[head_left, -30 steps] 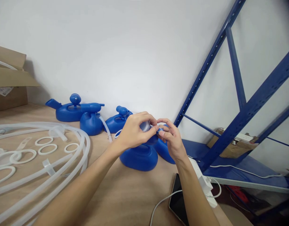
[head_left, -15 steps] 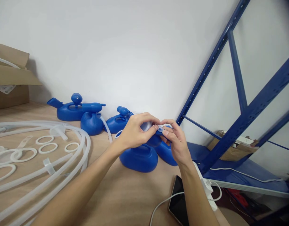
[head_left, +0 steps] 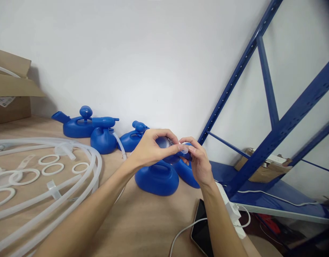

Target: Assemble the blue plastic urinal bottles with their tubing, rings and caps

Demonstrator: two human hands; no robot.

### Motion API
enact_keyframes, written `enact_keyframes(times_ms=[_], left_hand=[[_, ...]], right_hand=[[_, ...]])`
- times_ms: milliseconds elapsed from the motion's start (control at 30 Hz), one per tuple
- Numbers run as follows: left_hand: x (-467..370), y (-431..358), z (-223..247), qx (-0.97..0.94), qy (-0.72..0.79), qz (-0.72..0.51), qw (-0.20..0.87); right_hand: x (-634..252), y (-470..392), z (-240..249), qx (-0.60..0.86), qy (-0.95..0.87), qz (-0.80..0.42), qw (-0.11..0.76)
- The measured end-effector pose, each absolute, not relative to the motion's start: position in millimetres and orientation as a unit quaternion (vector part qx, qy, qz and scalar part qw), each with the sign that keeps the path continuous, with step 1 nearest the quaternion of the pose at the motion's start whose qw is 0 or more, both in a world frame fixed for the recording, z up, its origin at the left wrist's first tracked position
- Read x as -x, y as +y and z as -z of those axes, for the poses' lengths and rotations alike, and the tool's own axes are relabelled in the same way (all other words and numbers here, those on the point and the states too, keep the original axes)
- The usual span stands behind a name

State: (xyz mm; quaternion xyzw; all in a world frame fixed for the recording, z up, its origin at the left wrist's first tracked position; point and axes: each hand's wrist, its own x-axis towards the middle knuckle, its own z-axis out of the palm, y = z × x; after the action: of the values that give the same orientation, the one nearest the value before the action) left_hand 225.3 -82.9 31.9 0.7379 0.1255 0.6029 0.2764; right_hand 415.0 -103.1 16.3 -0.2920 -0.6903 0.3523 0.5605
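Above the front blue plastic bottle [head_left: 157, 181] my two hands work close together on one piece. My left hand [head_left: 153, 148] curls its thumb and fingers around a translucent round cap [head_left: 163, 142], with a blue rounded part [head_left: 171, 159] just beneath. A small clear tab [head_left: 184, 150] is pinched by the thumb and fingers of my right hand [head_left: 198, 157]. The fingers partly hide how the cap, tab and blue part join. Another blue bottle [head_left: 190, 175] stands behind, near my right wrist.
Several blue bottles [head_left: 103, 140] line the wall. On the left lie coiled translucent tubing [head_left: 96, 167], white rings [head_left: 52, 169] and an open cardboard box [head_left: 11, 107]. A phone [head_left: 201, 228] with a white cable and a blue metal rack [head_left: 244, 167] are at right.
The clear tab has turned and shows flatter between my right thumb and fingers. The cap has tilted slightly, showing more of its round face. Both hands have shifted a little left.
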Motion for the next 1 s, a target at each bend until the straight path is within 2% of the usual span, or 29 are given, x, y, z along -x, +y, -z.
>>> enact_keyframes(times_ms=[167,667,1000], left_hand=[[-222.4,-83.9,-35.2,-0.770,0.143,-0.581,0.220],[-217.0,-81.5,-34.8,-0.790,0.130,-0.566,0.199],[-216.6,-86.1,-37.3,-0.794,0.116,-0.565,0.192]], right_hand=[[-416.6,-100.0,-13.4,0.296,-0.709,-0.346,0.539],[-407.7,-111.1,-17.0,0.334,-0.744,-0.190,0.547],[-415.4,-108.5,-17.0,0.315,-0.760,-0.191,0.536]])
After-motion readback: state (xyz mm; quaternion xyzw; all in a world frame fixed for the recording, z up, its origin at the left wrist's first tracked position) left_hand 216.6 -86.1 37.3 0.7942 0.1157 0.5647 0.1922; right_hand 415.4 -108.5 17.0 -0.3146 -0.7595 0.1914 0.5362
